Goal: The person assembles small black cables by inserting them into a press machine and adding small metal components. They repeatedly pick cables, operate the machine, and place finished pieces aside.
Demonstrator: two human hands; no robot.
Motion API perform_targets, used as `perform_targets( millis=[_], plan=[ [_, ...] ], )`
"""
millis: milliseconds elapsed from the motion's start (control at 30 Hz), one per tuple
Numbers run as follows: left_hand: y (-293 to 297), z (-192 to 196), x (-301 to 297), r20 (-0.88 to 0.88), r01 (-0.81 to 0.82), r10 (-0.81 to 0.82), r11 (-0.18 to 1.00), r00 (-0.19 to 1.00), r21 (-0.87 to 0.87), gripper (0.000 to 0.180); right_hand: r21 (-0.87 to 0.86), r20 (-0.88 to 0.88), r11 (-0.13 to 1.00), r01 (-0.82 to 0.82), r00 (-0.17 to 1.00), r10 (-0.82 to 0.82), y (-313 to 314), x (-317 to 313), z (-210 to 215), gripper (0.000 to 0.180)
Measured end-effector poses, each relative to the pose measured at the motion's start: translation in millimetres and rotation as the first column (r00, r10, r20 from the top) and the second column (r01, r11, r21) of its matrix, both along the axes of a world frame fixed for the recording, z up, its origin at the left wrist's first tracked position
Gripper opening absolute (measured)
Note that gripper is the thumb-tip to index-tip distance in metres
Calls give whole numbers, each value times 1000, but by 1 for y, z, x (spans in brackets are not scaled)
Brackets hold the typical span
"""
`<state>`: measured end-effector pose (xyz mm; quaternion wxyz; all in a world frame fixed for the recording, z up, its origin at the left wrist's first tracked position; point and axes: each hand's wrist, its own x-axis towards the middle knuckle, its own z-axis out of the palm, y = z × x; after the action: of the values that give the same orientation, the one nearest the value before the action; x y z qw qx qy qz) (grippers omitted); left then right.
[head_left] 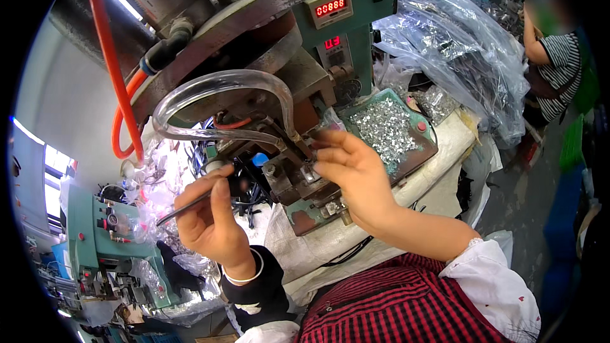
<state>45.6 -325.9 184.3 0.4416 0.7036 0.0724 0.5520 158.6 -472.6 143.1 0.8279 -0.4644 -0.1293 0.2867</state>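
Observation:
My left hand [216, 225] is closed around a thin dark metal rod [184, 208], held left of the press's tooling. The rod sticks out past the fingers toward the lower left. My right hand [359, 174] is at the steel die block [293, 178] of a green press, fingers bent and pinched close to its slot. Whatever those fingertips grip is too small or hidden to make out. A clear plastic tube [222, 79] loops above the die and runs down into it.
Many small shiny metal pieces [384, 130] fill a green tray [419, 146] right of the die. An orange air hose [108, 44] hangs at the upper left. Clear plastic sheeting [457, 44] lies behind, with a person [559, 63] at the far right. Another green machine [108, 235] stands left.

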Motion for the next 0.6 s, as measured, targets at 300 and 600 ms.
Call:
perform_targets(
  millis=[300,600],
  plan=[
    [-49,-34,13,-197,152,-13,687,980,710,19,-433,895,401,807,331,300,-72,78,-60,27],
    [-38,-60,30,-116,108,-24,587,993,802,27,-433,893,495,754,434,121,-70,119,-97,12]
  ],
)
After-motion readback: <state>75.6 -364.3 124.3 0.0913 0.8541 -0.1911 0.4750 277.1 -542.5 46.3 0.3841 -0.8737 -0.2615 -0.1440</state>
